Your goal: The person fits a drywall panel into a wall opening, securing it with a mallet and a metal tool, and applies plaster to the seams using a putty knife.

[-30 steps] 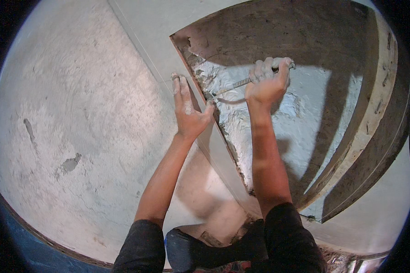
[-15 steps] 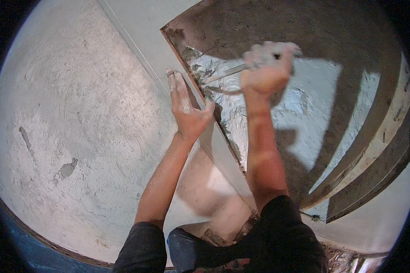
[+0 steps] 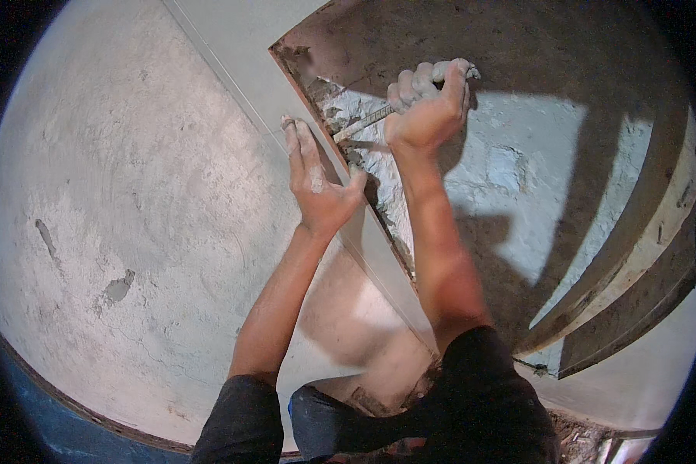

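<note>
Plaster (image 3: pixel 131 178), pale and scuffed, covered the left side. The left hand (image 3: pixel 321 197) lay spread on a smooth pale-grey panel (image 3: pixel 236 54), thumb at its reddish edge, perhaps steadying it. A slim ribbed grey rod (image 3: pixel 377 116) slanted from that edge across rough white mortar (image 3: pixel 385 166); the right hand (image 3: pixel 429 108), apart from the left, clenched its upper end, seemingly for control.
</note>
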The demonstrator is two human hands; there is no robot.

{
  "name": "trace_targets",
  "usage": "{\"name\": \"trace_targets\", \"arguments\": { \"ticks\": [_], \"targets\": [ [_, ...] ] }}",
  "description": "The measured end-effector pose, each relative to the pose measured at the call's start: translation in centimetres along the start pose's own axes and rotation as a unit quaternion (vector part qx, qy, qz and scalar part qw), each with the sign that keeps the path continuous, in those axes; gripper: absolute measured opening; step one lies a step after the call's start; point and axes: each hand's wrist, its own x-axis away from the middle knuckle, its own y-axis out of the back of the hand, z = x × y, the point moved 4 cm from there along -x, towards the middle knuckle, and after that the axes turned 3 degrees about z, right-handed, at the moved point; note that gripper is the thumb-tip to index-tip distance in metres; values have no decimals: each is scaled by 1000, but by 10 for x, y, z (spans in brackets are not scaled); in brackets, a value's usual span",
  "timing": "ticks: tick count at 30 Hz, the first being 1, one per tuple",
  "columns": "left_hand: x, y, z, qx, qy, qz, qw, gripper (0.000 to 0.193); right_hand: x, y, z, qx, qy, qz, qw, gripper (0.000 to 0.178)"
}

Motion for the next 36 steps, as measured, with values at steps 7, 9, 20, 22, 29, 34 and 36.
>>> {"name": "trace_targets", "arguments": {
  "ticks": [7, 9, 20, 22, 29, 34, 36],
  "targets": [
    [-2, 0, -4, 11, -4, -1, 1000, 95, 2, 3, 3, -6, 37, 35, 999, 41],
    [-2, 0, -2, 3, -1, -2, 1000, 95, -3, 5, -1, -12, 15, 36, 999, 39],
    [0, 5, -4, 14, 17, 29, 999, 97, -12, 14, -4, -20, 10, -30, 999, 37],
    [0, 11, -3, 5, 6, 41, 999, 96, -8, 12, 9, -37, 5, -83, 996, 36],
    [-13, 37, 20, 54, 16, 48, 997, 65, -7, 15, 31, 78, 49, 24, 995, 31],
    [-55, 48, 46, 11, 6, -39, 999, 45, 4, 34, 8, 468, -3, 102, 878, 27],
    [-74, 51, 50, 1, -9, -87, 996, 43, 10, 46, -8, 577, -26, 157, 801, 29]
  ]
}}
